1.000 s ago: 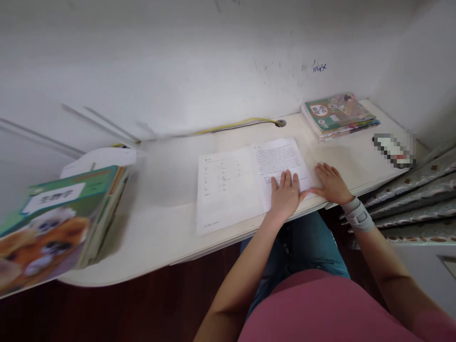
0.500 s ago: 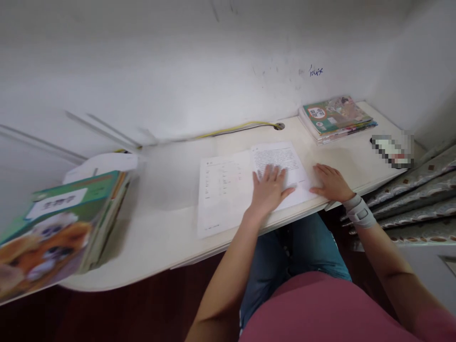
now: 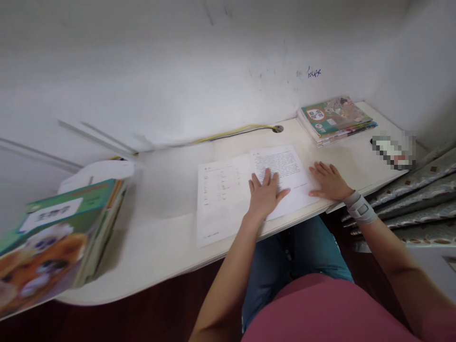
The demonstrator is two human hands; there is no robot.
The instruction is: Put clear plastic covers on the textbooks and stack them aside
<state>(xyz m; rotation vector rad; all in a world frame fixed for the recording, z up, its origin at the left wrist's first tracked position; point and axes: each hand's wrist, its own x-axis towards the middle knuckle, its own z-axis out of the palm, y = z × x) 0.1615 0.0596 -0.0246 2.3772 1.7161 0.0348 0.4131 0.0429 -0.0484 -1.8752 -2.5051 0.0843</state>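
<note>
My left hand [image 3: 264, 195] lies with its fingers spread on a densely printed sheet [image 3: 285, 166], near that sheet's left side. Beside and partly under this page is a second paper [image 3: 217, 204] with short columns of print. My right hand [image 3: 329, 182] rests palm down, fingers apart, at the right edge of the printed sheet, partly on the white desk [image 3: 160, 242]. A grey band [image 3: 360, 208] circles my right wrist. Neither hand grips anything.
A book stack with a green and orange cover [image 3: 60, 232] stands at the left. More books [image 3: 337, 116] lie at the back right, near a pixelated object [image 3: 392, 151]. A yellow cable [image 3: 235, 129] runs to a desk hole. Patterned curtain [image 3: 420, 190] hangs at right.
My left hand has shifted slightly down and left on the sheet. The fingers of my right hand are a little more spread. The view has tilted slightly.
</note>
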